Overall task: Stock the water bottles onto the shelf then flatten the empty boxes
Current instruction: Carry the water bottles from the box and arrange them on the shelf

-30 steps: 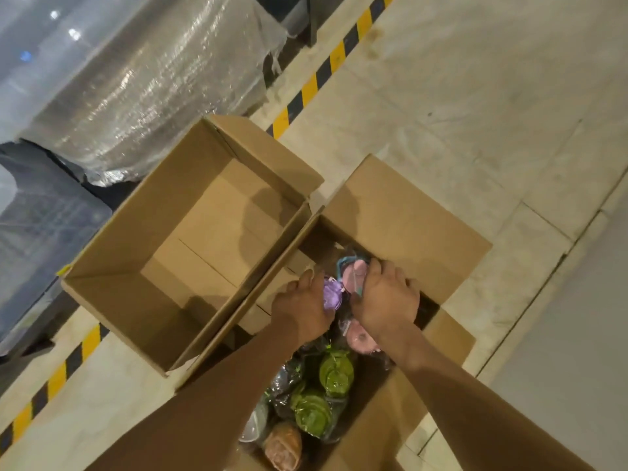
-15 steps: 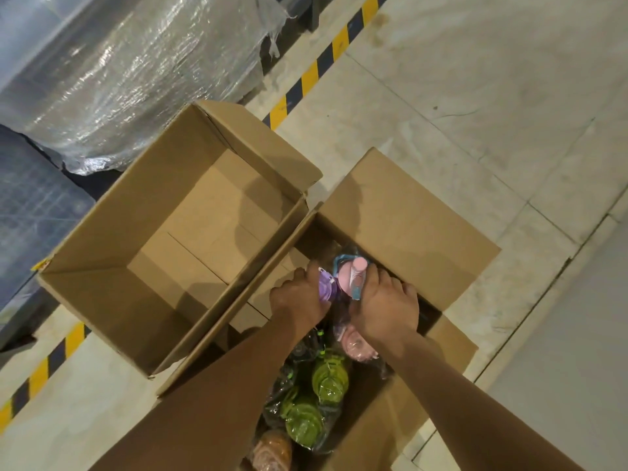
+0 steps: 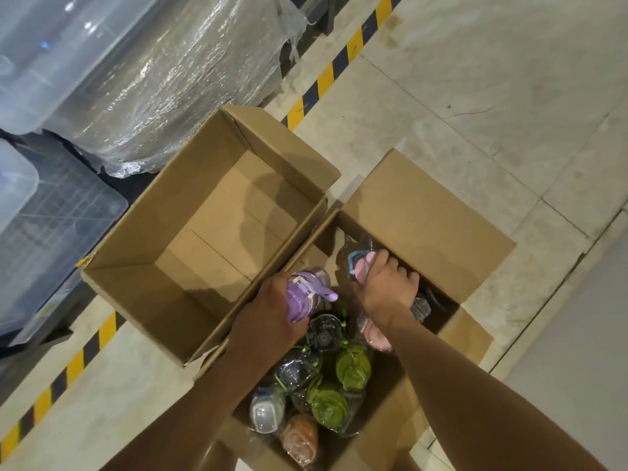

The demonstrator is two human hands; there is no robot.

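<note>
Left hand [image 3: 272, 317] grips the purple bottle [image 3: 306, 294], right hand [image 3: 387, 287] a pink bottle [image 3: 362, 266], each by its top, above the full box [image 3: 424, 212], probably for lifting. Empty box [image 3: 136, 260] alongside. Bottle bodies hidden; shelf out of view.

Bare hands [image 3: 272, 321], sleeveless forearms
</note>
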